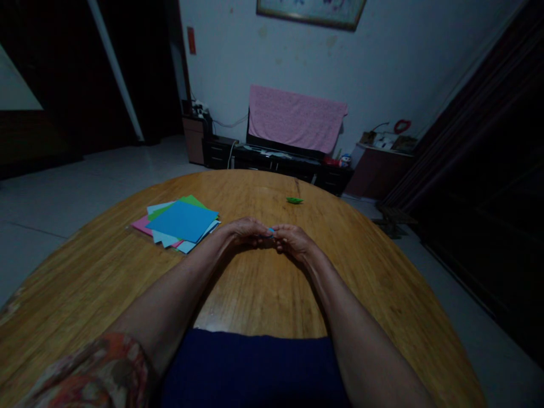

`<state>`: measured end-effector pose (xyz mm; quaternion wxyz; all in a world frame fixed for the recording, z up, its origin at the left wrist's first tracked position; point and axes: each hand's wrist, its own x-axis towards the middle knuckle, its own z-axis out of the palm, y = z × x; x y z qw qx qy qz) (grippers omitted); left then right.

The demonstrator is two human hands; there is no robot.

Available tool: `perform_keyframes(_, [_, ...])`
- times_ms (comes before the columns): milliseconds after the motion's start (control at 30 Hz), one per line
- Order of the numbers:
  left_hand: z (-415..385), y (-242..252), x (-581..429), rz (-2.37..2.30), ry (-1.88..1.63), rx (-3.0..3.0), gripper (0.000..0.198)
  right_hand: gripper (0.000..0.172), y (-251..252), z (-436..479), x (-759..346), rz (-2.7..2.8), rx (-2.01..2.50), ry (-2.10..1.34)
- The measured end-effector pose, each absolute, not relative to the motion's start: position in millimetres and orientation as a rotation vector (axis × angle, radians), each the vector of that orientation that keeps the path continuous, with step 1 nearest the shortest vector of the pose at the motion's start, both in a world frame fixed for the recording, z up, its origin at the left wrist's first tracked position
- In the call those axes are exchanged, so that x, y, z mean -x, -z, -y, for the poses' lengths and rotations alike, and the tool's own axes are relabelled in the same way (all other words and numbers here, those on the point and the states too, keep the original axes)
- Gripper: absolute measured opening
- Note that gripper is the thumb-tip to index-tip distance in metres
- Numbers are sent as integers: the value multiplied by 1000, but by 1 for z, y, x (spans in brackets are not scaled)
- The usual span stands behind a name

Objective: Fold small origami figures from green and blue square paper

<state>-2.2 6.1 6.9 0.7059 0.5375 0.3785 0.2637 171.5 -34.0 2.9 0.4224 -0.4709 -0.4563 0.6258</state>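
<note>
Between my fingertips is a small folded piece of blue paper (271,230), mostly covered by the fingers. My left hand (249,231) pinches it from the left, and my right hand (292,239) grips it from the right. The two hands meet just above the middle of the wooden table (263,294). Farther back, a little to the right, lies a small green folded paper shape (294,200), pointed at its ends and apart from both hands.
A fanned stack of coloured paper sheets (183,221), blue on top, lies to the left beside my left forearm. Beyond the table's round far edge stand a low black cabinet (259,161) and a screen draped with a pink towel (293,119). A stool (393,218) is at the right.
</note>
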Motion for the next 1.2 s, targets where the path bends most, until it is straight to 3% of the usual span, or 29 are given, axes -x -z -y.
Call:
perform_keyframes(600, [-10,-5,16,-678,-445,-1165,20,28,-6,37,-175,1156,1171,-1624])
perform_keyframes(833, [-8,-5,18,-679,-583,-1090,49,28,-5,35,-180,1100,1181,-1610])
perform_keyframes(1033, [-5,-4,9,-731,-716,-989,27,33,-5,36,-178,1019,1062,-1574])
perform_keyframes(1200, [-4,-6,4,-656,-755,-947,29,47,-10,42,-169,1020,943,-1476])
